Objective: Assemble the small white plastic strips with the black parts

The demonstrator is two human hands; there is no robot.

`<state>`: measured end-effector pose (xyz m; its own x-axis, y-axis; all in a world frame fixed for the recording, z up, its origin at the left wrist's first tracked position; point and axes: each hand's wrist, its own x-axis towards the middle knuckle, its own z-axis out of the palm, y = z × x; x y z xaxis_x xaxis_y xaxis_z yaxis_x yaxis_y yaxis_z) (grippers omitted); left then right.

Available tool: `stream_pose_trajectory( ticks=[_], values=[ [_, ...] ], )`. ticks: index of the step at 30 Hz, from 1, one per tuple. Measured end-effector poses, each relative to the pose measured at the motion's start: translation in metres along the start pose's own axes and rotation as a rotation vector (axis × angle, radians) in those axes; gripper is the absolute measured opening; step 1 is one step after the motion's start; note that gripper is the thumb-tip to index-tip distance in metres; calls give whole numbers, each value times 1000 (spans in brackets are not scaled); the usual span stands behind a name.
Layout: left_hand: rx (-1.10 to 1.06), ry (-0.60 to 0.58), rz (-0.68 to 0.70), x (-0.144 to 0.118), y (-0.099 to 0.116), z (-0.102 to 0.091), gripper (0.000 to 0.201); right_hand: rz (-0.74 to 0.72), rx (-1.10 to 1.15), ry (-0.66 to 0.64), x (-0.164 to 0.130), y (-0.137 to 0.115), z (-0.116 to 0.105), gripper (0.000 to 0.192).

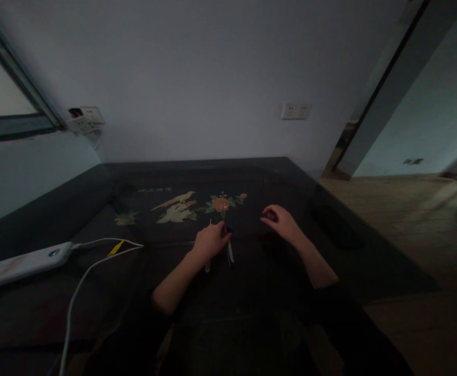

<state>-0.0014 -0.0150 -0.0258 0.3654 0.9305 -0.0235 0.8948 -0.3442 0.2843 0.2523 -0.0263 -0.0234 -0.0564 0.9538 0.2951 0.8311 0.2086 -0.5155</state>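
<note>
My left hand (209, 241) is closed low over the dark table, its fingertips pointing right. A thin pale stick-like item (207, 266) shows from beneath it. Just right of its fingertips lies a slim dark item with a whitish edge (230, 253); whether the fingers grip it is hidden. To the right, my right hand (283, 223) is held above the table, thumb and fingers curled toward each other. Something small and dark (271, 215) shows between them, too dim to name.
The dark table (267, 180) bears a bird-and-flower picture (181, 206). On the left lies a white power bank (28, 263) with a white cable (72, 303) and yellow tag (116, 248). A dark oblong item (338, 227) lies right. Wall sockets (296, 111) are behind.
</note>
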Motion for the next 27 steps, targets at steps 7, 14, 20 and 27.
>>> stream_pose_trajectory(
  ticks=[7, 14, 20, 27],
  values=[
    [3, -7, 8, -5, 9, 6, 19, 115, -79, -163, -30, 73, -33, 53],
    [35, 10, 12, -4, 8, 6, 16, 127, -2, -287, -30, 55, -22, 41],
    [60, 29, -1, -1, 7, 10, 15, -87, 78, -349, -17, 12, 12, 43],
    [79, 32, 9, -2, 8, 11, 16, -250, 86, -403, -9, -30, 46, 46]
  ],
)
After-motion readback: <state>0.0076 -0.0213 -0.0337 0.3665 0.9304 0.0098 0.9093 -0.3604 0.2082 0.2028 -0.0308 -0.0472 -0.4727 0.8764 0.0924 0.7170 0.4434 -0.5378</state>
